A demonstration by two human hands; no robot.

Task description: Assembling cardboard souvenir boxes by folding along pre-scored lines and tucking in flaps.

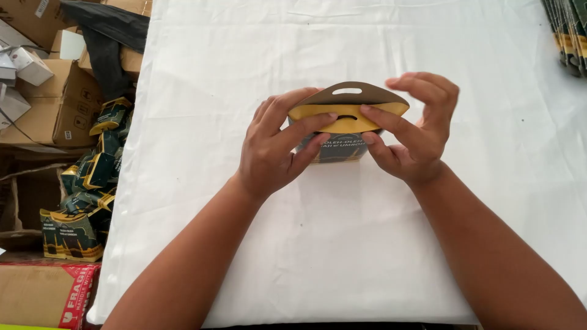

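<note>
Two hands: both on one small gift box [337, 148], at the middle of the white-draped surface [342, 256].
Box position: just ahead of the wrists, at 12 o'clock from the person, between the two palms and touching both.
Box build: dark printed body with a yellow inner flap [348, 117] and a brown arched handle flap [361, 93] with a slot cut in it; the brown flap stands behind the yellow one.
Long axis: runs 9 o'clock to 3 o'clock, across the person's line of sight; the arched top edge faces up and away toward 12.
Left hand [276, 148]: closed round the box's 9 o'clock end, fingers curled over the front face, one fingertip pressing the yellow flap near its middle.
Right hand [411, 129]: gripping the 3 o'clock end, lower fingers on the front face meeting the left fingertips at the centre, upper fingers arched over the flap's right corner.
Nearer hand: neither; the box sits evenly between them, fingertips almost touching at the flap slot.
Base contact: cannot tell whether the box bottom rests on the cloth or is lifted clear; hands hide it.
At 9 o'clock, off the surface: heap of finished boxes [92, 183] of the same print, among cardboard cartons [61, 104].
At 2 o'clock, far corner: stack of flat blanks [568, 33], well apart from the hands.
</note>
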